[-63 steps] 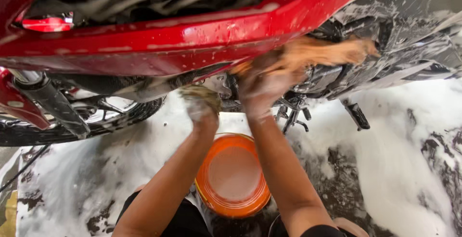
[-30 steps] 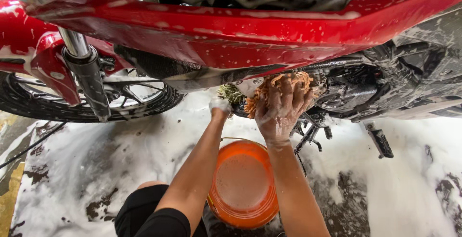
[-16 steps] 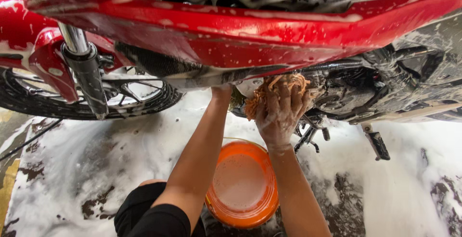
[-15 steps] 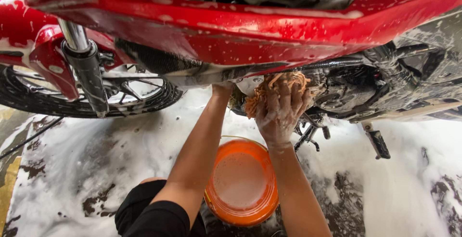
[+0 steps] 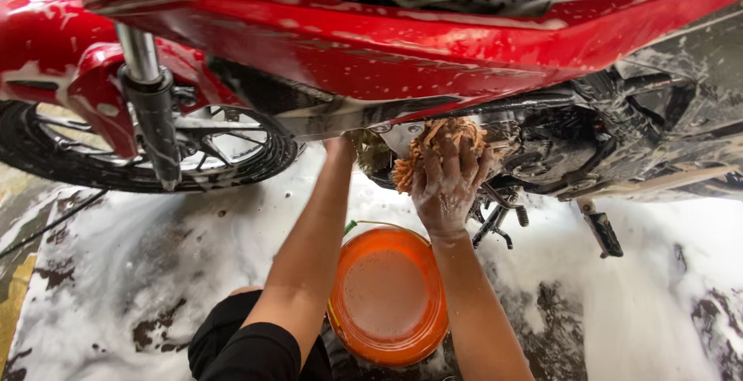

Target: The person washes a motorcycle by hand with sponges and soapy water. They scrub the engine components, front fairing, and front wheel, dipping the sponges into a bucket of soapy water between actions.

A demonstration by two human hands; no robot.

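A soapy red motorcycle (image 5: 402, 40) fills the top of the view. My right hand (image 5: 447, 183) presses an orange shaggy wash mitt (image 5: 437, 141) against the engine area under the red fairing. My left hand (image 5: 340, 147) reaches up under the fairing beside it; its fingers are hidden behind the bodywork next to a dark yellowish cloth (image 5: 373, 155), so whether it holds that cloth cannot be told. An orange bucket (image 5: 387, 296) of soapy water stands on the ground between my forearms.
The front wheel (image 5: 147, 152) and fork (image 5: 151, 110) are at the left. The engine (image 5: 588, 141), a foot peg (image 5: 604, 234) and side-stand parts hang low at the right. Foam covers the wet ground (image 5: 139, 272) all round.
My left hand has gone further up under the fairing and out of sight. My right hand stays pressed on the mitt at the engine, shifting slightly.
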